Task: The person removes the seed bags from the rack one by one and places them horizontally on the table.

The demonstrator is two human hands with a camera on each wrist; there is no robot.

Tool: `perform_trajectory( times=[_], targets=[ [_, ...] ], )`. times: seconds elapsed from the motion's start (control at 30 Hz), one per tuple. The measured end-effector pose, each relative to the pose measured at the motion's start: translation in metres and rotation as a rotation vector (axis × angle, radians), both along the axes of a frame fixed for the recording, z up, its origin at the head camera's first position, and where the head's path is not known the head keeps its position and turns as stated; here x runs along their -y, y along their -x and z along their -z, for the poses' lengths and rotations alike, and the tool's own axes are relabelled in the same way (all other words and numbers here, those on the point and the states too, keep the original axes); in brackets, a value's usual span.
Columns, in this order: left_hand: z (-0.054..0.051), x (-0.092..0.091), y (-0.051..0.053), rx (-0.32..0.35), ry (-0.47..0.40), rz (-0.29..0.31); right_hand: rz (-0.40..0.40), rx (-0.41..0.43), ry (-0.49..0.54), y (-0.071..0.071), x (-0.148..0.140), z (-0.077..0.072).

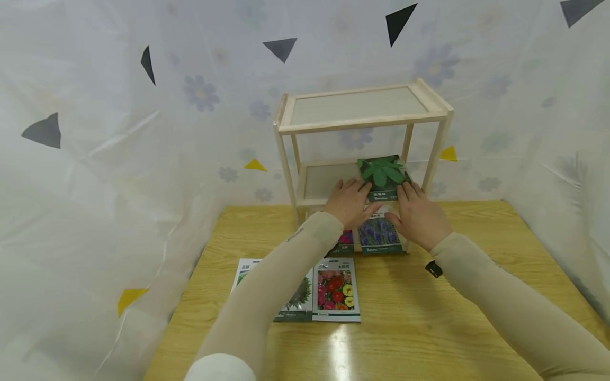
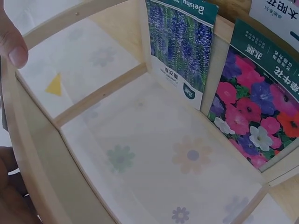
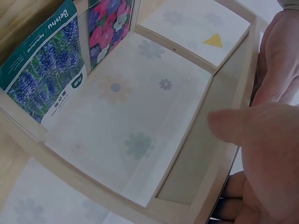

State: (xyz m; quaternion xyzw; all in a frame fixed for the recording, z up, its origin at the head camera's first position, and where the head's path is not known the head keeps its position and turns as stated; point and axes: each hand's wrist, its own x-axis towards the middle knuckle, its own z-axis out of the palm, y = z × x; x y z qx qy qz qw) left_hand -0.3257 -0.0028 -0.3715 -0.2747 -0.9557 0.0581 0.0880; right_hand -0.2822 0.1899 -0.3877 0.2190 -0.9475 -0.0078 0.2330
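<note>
A seed packet with a large green leaf (image 1: 381, 172) lies on the middle tier of the small wooden rack (image 1: 364, 126), towards its right side. My left hand (image 1: 347, 203) has its fingers at the packet's left edge. At the lower right edge are the fingers of my right hand (image 1: 423, 217). Both thumbs point inward below the tier, apart from each other. Under them, a packet with purple flower spikes (image 1: 379, 234) leans at the lower tier. Beside it stands a packet with pink and purple flowers (image 2: 254, 100), mostly hidden by my left hand in the head view.
Several more seed packets lie on the wooden table (image 1: 457, 312) in front of the rack, including one with red and yellow flowers (image 1: 335, 290). My left forearm covers part of a green-plant packet (image 1: 300, 296). A patterned white sheet (image 1: 205, 137) hangs behind.
</note>
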Motion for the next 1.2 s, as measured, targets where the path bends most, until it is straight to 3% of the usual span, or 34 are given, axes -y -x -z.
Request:
perform_trajectory(
  times=[0.33, 0.63, 0.87, 1.2],
  targets=[
    [-0.001, 0.001, 0.002, -0.005, -0.011, 0.008, 0.000, -0.002, 0.011, 0.004, -0.001, 0.004],
    [0.006, 0.006, 0.000, -0.057, 0.002, 0.029, -0.017, -0.019, 0.026, 0.001, 0.000, 0.004],
    [0.008, 0.013, -0.004, -0.082, 0.010, 0.051, -0.037, -0.052, 0.060, -0.003, 0.003, 0.002],
    [0.008, 0.021, -0.014, -0.129, -0.010, 0.096, -0.034, -0.101, 0.034, -0.006, 0.001, 0.004]
  ],
)
